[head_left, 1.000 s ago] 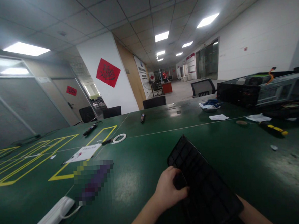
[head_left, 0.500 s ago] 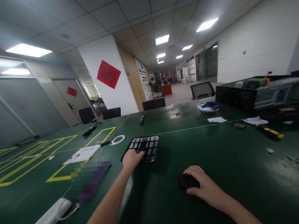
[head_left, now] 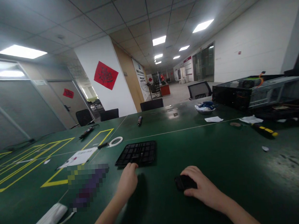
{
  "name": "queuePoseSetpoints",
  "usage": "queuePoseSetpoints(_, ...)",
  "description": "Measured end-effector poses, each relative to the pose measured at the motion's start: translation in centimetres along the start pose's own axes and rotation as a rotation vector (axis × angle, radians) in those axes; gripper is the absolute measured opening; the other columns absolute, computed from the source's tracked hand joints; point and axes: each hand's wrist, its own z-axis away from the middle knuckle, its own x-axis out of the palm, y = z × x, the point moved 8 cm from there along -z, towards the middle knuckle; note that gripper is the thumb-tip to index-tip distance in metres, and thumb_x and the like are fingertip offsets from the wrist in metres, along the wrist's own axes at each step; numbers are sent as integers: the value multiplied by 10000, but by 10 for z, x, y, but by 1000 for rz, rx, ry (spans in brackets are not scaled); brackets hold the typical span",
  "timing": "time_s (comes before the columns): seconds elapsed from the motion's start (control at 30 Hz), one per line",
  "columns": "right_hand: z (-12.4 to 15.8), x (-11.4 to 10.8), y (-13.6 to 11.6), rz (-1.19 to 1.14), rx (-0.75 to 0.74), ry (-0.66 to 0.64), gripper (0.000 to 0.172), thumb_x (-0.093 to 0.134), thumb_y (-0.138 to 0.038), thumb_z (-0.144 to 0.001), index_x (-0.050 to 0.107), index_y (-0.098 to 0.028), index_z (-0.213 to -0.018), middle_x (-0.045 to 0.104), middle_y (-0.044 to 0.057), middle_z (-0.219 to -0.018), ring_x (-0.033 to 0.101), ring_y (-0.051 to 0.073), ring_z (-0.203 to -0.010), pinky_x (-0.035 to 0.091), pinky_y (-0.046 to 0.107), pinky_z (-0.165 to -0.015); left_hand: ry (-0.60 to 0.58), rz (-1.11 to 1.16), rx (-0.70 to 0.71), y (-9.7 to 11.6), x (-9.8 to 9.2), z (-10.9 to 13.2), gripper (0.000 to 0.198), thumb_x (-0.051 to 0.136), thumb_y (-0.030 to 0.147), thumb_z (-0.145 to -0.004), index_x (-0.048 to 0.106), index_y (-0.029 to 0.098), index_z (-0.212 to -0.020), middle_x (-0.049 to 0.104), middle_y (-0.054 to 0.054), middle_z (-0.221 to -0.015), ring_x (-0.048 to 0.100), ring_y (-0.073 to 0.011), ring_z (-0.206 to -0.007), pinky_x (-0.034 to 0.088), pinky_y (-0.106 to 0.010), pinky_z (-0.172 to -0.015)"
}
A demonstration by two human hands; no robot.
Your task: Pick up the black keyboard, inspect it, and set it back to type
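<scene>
A black gridded tray lies on the green table, its rows of square cells now dark. Just at its front edge is my left hand, the fingers curled together; nothing shows in them. To the right, my right hand rests low over the table. Its thumb and fingers are closed around the right end of a small black box-like object, whose left end sticks out. What kind of object that is cannot be made out.
Left of the tray are a white tape ring, a paper sheet, a blurred purple item and a white power strip. An open computer case, a bowl and a yellow-black tool are at the right.
My left hand has drawn back toward me from the tray's middle to its front edge. The tray's cells, pale before, now look dark. My right hand keeps its hold on the black object.
</scene>
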Motion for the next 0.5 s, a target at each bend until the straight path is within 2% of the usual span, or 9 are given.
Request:
queuePoseSetpoints(0.1,1,-2,1,-45,33,-7,374,590,-378,-651,495,-281,-1000,404,4,-1147,406,176,-1049,354,352,-903,-34,78,108,-1,9,39,463,264,-73,-659,539,165,-945,528,-58,-998,473,-150,-965,329,-293,-882)
queuePoseSetpoints(0.2,0,-20,13,-40,96,90,415,551,-387,-676,463,-259,-1061,376,26,-1183,393,189,-1069,355,364,-907,-54,108,83,-8,11,56,449,244,-66,-678,537,170,-922,522,-59,-985,466,-157,-962,324,-306,-889)
queuePoseSetpoints(0.3,9,-72,37,157,157,415,481,497,-421,-699,429,-190,-1115,410,76,-1168,360,230,-1095,337,398,-908,-69,88,91,-7,10,57,410,259,-45,-694,542,161,-907,522,-59,-957,475,-160,-930,334,-296,-872)
queuePoseSetpoints(0.4,38,-131,62,461,287,748,527,462,-481,-693,462,-133,-1089,490,120,-1090,371,287,-1075,293,435,-909,-51,57,134,-3,9,55,383,286,-18,-708,549,156,-926,524,-66,-960,481,-168,-913,339,-293,-858)
queuePoseSetpoints(0.5,70,-171,93,590,571,850,601,332,-560,-714,487,-110,-1082,521,185,-1015,430,345,-982,290,465,-838,-22,58,161,-3,9,56,353,300,15,-734,553,170,-926,532,-62,-955,495,-165,-896,351,-286,-840)
